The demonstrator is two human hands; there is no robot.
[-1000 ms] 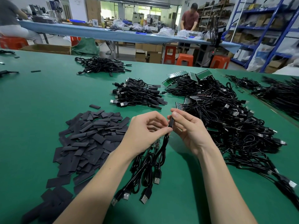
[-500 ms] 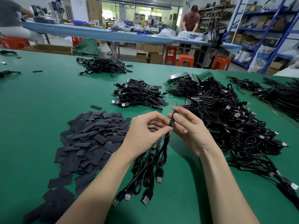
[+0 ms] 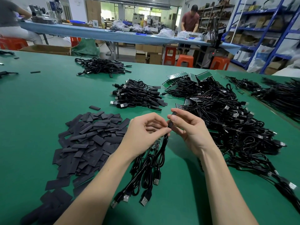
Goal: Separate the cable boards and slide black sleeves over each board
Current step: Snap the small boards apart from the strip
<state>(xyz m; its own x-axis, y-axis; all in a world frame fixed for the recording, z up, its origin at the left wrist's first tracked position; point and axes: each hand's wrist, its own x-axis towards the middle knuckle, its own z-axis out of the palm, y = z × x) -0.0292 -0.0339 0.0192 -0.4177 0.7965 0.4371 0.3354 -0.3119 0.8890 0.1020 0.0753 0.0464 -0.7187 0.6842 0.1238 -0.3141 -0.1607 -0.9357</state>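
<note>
The right hand [image 3: 190, 129] pinches a black sleeve [image 3: 171, 120] between thumb and forefinger, the sleeve standing nearly upright with its top end poking out above the thumb. The left hand [image 3: 144, 132] meets it from the other side, its thumb and forefinger closed on the cable [image 3: 162, 148] just below the sleeve's lower end, the remaining fingers curled in toward the palm. Whether a board sits inside the sleeve cannot be told, since the fingers cover that spot.

From the left hand a small bundle of black cables hangs down to the green table [image 3: 40, 98], and their USB plugs [image 3: 146, 198] lie fanned out between the two forearms. A few bare circuit boards [image 3: 155, 144] on this bundle peek out under the left wrist.

Left of the left arm lies a wide heap of flat black sleeves [image 3: 90, 137], one stray piece [image 3: 94, 108] apart at its far edge. Beyond the hands sits a pile of sleeved cables [image 3: 138, 95], and farther back another pile [image 3: 103, 66]. To the right spreads a big tangle of cables [image 3: 235, 127], with strips of joined green boards [image 3: 186, 77] at its far end.

Across the room stands a long blue bench [image 3: 103, 34], orange stools [image 3: 185, 60] before it, a person [image 3: 190, 20] working behind it
</note>
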